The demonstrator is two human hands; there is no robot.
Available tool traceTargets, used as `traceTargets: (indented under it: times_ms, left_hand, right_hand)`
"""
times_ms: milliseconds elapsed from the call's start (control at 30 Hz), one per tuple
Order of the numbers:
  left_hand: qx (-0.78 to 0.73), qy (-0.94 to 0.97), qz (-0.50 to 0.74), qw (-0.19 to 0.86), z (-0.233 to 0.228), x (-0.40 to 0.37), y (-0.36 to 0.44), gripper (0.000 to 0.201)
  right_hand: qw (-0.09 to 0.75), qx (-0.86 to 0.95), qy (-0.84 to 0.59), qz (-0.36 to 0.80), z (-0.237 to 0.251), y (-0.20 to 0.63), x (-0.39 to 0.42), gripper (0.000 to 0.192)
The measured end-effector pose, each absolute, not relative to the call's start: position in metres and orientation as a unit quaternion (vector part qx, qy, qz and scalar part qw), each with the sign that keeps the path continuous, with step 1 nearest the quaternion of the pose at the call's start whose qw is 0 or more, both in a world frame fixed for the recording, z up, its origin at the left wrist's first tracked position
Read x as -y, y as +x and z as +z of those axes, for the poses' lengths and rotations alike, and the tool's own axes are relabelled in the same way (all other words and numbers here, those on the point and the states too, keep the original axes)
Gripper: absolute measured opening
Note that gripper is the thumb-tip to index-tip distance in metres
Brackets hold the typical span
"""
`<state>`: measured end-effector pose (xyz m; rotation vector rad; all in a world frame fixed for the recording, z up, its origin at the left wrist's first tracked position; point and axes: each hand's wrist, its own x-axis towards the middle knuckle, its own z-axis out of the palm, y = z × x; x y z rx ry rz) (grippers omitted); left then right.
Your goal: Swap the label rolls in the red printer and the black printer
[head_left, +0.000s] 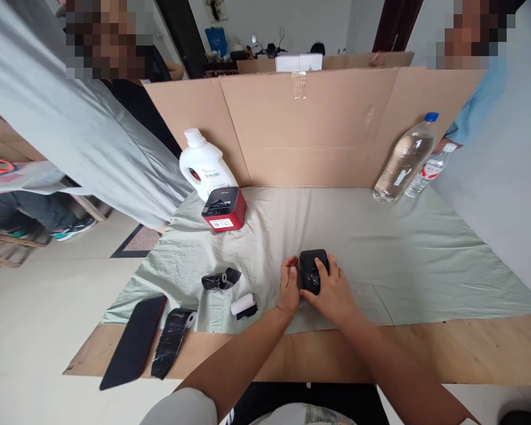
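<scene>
A: Nearest: black phone [134, 342] and flattened black wrapper [171, 341] at the near left edge of the table [446, 348], both untouched. Just past them, a white paper roll [243, 304] and a crumpled black wrapper [221, 279] on the green cloth [425, 260].

B: Hands?

A: Small black device [313, 270] is held at mid-cloth. Right hand [334, 292] is wrapped on it from the right, thumb pressed on its top face. Left hand [289, 286] is laid flat against its left side, fingers straight, bracing rather than gripping.

B: Step?

A: Judged as opening or pressing the top of the device. Next move likely calls for a steady left-side brace while the thumb works. Catch detail cannot be made out.

B: Orientation?

A: Long axis runs near-to-far, slightly tilted; rounded far end is pointed at the cardboard wall [310, 130].

B: Beyond?

A: Red-and-black box [224, 208], white jug [205, 163] far left; two clear bottles [405, 159] far right. Other people are stood behind.
</scene>
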<state>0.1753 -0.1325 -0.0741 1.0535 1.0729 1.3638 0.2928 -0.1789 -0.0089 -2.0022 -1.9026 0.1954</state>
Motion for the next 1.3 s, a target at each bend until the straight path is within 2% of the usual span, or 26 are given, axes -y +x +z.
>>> traceTargets:
  times_ms: [133, 233, 300, 400, 500, 633, 800, 933, 1133, 1300]
  left_hand:
    - [-0.446, 0.472, 0.572, 0.501, -0.077, 0.139, 0.172, 0.046]
    - [-0.467, 0.556, 0.525, 0.444, -0.076, 0.145, 0.170, 0.044]
    - [-0.458, 0.669, 0.444, 0.383, -0.071, 0.150, 0.170, 0.046]
    - [-0.382, 0.840, 0.244, 0.299, -0.061, 0.158, 0.172, 0.051]
    - [-0.343, 0.895, 0.118, 0.261, -0.050, 0.163, 0.174, 0.051]
    - [-0.346, 0.898, 0.095, 0.253, -0.044, 0.162, 0.174, 0.050]
    - [-0.342, 0.897, 0.095, 0.264, -0.044, 0.160, 0.172, 0.050]
    - [-0.342, 0.893, 0.102, 0.274, -0.040, 0.162, 0.172, 0.051]
    - [-0.334, 0.888, 0.135, 0.287, -0.039, 0.164, 0.170, 0.053]
    - [-0.342, 0.871, 0.196, 0.294, -0.047, 0.161, 0.172, 0.041]
  right_hand:
    - [0.189, 0.663, -0.722, 0.052, -0.015, 0.282, 0.185, 0.085]
    - [0.208, 0.672, -0.710, 0.021, -0.017, 0.303, 0.179, 0.080]
    - [0.235, 0.664, -0.710, -0.016, -0.016, 0.332, 0.164, 0.076]
    - [0.268, 0.614, -0.739, -0.071, -0.015, 0.393, 0.125, 0.071]
    - [0.270, 0.528, -0.800, -0.087, -0.014, 0.458, 0.079, 0.069]
    - [0.242, 0.443, -0.861, -0.069, -0.016, 0.524, 0.038, 0.070]
    - [0.207, 0.441, -0.873, -0.026, -0.024, 0.554, 0.022, 0.073]
    - [0.178, 0.446, -0.877, -0.018, -0.026, 0.548, 0.029, 0.077]
    - [0.203, 0.562, -0.790, -0.139, -0.041, 0.479, 0.056, 0.071]
    - [0.169, 0.718, -0.675, -0.030, -0.070, 0.373, 0.087, 0.068]
